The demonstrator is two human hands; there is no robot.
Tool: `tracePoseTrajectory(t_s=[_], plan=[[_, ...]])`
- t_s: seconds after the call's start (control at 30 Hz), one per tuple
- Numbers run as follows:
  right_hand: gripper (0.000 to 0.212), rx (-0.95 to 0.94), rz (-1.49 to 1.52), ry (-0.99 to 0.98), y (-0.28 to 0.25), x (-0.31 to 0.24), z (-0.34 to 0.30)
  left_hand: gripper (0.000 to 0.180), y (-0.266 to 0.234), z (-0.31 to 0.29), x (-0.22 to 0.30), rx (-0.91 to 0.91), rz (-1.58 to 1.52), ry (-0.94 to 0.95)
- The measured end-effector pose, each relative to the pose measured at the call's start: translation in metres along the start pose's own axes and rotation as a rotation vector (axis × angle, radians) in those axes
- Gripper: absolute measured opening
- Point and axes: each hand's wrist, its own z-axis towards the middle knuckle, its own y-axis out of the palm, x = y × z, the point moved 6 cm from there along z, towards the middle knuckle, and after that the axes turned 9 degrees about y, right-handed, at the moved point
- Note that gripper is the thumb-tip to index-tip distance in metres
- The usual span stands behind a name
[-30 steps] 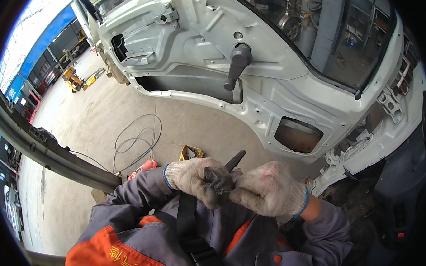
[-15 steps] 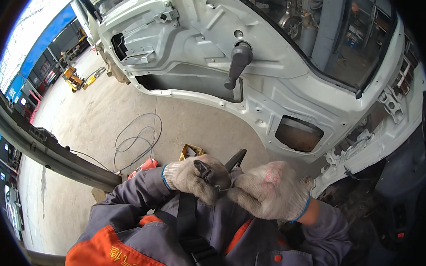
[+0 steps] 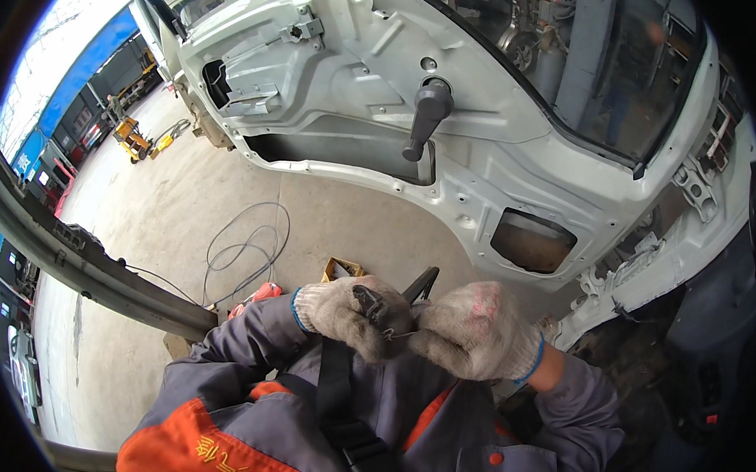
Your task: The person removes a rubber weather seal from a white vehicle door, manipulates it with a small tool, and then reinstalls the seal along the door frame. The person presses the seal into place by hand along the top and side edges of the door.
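Observation:
In front of my chest, my left hand point(image 3: 335, 315), in a soiled knit work glove, is closed around a dark plastic part point(image 3: 370, 304). A dark bar point(image 3: 422, 282) sticks up between the two hands; whether it belongs to that part I cannot tell. At the inner edge of the left glove shows a thin wire-like piece point(image 3: 392, 333). My right hand point(image 3: 482, 328), gloved too, has thumb and fingers pinched at the end of this piece, its fingertips almost touching the left hand. Most of the dark part is hidden by the gloves.
A bare white vehicle door point(image 3: 501, 159) with a dark window crank point(image 3: 429, 116) stands open ahead. Behind my hands are an open yellow box point(image 3: 342, 267), a red object point(image 3: 266, 291) and a looped cable point(image 3: 253, 262) on the floor. A grey metal post point(image 3: 101, 265) crosses the left.
Both hands stay close together, with only slight finger movement. More of the thin wire-like piece shows between them. The door appears shifted slightly with the view.

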Motion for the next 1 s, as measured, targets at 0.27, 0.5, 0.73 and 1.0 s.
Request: tracePoseTrajectory(t_s=[0.27,0.5,0.73,1.0], plan=[[0.03,-0.027,-0.066,-0.017,-0.005,-0.005,0.005,0.024,0.001,0.003,-0.003,0.041,0.011,0.023],[0.019,0.035,-0.352,-0.042,-0.01,-0.023,0.006,0.028,0.001,-0.005,-0.012,0.083,-0.062,0.02],[0.021,-0.03,-0.635,0.048,-0.015,-0.051,0.004,0.032,-0.002,-0.005,-0.007,0.164,0.07,0.075],[0.025,0.009,-0.563,0.022,-0.007,-0.049,-0.003,0.03,0.001,-0.004,-0.001,0.12,0.14,0.043]])
